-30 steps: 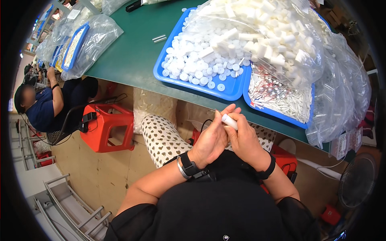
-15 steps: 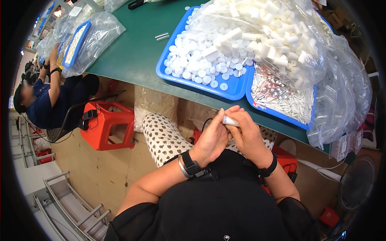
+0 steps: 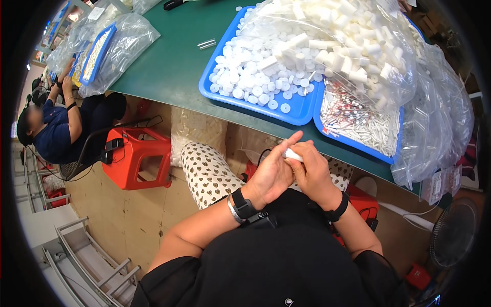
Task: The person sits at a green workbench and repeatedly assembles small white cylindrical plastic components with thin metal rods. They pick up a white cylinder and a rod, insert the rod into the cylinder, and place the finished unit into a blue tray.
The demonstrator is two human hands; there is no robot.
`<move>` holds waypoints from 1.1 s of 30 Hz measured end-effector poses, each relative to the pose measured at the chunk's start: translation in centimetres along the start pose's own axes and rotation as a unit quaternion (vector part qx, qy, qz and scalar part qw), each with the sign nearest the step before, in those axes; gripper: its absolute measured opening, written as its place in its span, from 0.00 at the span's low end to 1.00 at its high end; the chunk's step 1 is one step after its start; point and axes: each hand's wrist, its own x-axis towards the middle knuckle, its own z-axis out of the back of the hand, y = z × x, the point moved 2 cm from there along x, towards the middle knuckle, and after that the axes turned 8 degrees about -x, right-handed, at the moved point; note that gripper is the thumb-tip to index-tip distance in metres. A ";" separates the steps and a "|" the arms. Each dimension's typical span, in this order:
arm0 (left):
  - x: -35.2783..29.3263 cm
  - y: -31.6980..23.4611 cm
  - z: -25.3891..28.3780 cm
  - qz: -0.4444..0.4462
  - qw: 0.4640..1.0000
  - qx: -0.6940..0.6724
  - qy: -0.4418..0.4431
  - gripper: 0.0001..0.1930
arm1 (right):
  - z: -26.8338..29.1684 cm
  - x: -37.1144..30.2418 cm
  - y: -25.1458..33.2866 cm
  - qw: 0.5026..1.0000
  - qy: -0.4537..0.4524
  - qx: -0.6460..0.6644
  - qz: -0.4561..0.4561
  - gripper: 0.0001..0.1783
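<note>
No text, label, number or sign can be read.

Bright centre; glare on plastic bag [image 3: 128,46]; black corners, fisheye-bent edges

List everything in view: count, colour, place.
Small cylinder: one, white, between hands
Larger tray: one, blue, table right
Discs: many, whitish, larger tray
Smaller tray: one, blue, beside it
Thin pieces: many, mostly white, smaller tray
Stubby pieces: many, cream, over trays
Bags: several, clear, table
Tubes: about two, clear, table
Narrow tray: one, blue, left
Table: one, green, ahead
Stool: at least one, red, left
Fan: one, dark, right
Co-worker: at least one, navy, left
Left hand: one, bare, beside cylinder
Right hand: one, bare, holding cylinder
</note>
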 end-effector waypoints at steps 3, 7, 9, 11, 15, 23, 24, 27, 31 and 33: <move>-0.1 -0.3 -0.1 -0.017 0.999 -0.012 -0.024 0.26 | 0.2 0.4 0.2 0.998 0.007 0.058 -0.033 0.19; -0.2 -0.7 0.3 -0.036 0.998 0.024 -0.033 0.24 | 0.5 0.0 0.6 0.934 0.067 0.289 -0.201 0.17; -0.3 -1.0 0.5 -0.040 0.998 0.027 -0.038 0.24 | 0.7 -0.2 0.6 0.861 0.101 0.416 -0.275 0.17; -0.3 -1.1 1.1 -0.045 0.998 0.033 -0.033 0.23 | 1.4 -0.4 0.0 0.815 0.135 0.480 -0.295 0.19; -0.2 -0.9 0.7 -0.043 0.998 0.033 -0.030 0.23 | 1.5 -0.9 -1.0 0.791 0.147 0.514 -0.296 0.20; -0.3 -0.5 0.1 -0.047 0.996 0.049 -0.055 0.26 | 1.6 -0.9 -0.8 0.854 0.131 0.421 -0.275 0.18; -0.3 -0.5 0.1 -0.048 0.996 0.050 -0.054 0.26 | 1.8 -0.9 -0.7 0.872 0.130 0.390 -0.265 0.17; -0.2 -0.4 0.1 -0.053 0.996 0.059 -0.050 0.26 | 1.7 -1.1 -0.8 0.904 0.112 0.341 -0.232 0.15; -0.2 -0.2 0.3 -0.062 0.994 0.080 -0.041 0.26 | 1.5 -1.3 -0.8 0.899 0.083 0.350 -0.250 0.15; -0.2 -0.2 0.3 -0.063 0.994 0.081 -0.040 0.26 | 1.6 -1.4 -0.9 0.896 0.089 0.350 -0.260 0.15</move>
